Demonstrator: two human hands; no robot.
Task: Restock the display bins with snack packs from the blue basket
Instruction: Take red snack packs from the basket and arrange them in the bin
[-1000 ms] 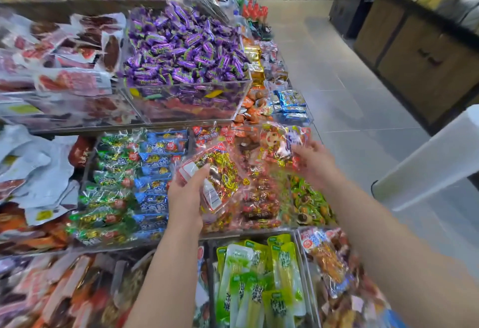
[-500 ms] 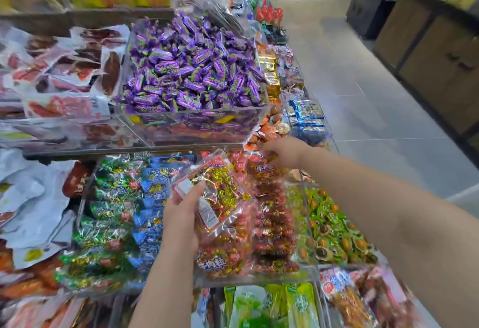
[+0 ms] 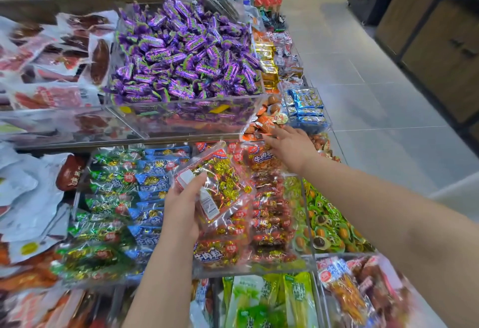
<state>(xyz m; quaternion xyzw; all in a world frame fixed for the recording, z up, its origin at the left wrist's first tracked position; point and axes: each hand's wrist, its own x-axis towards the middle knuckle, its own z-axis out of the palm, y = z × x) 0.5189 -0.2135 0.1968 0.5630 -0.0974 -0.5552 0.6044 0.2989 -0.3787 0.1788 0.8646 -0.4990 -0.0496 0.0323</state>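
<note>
My left hand [image 3: 181, 211] is clamped on a clear snack pack [image 3: 220, 185] of gold and red wrapped sweets. The thumb lies across its white label, the fingers are curled behind it, and the pack tilts up and away from the palm. Directly beyond and under that hand sits the clear bin [image 3: 259, 268] of red packs [image 3: 269, 213], and the held pack hangs over its near-left part. To the outer side of the left hand lie rows of green and blue packs [image 3: 116, 198]. My right hand [image 3: 290, 146] reaches further out than the left, fingers straight and slightly spread, holding nothing I can see. Its fingertips [image 3: 272, 142] are at the far edge of the red packs, just below a heap of small orange packs [image 3: 264, 123], though I cannot tell whether they touch either. Beyond both hands rises the bin of purple sweets [image 3: 186, 55]. Under my right forearm are round green packs [image 3: 326, 224].
</note>
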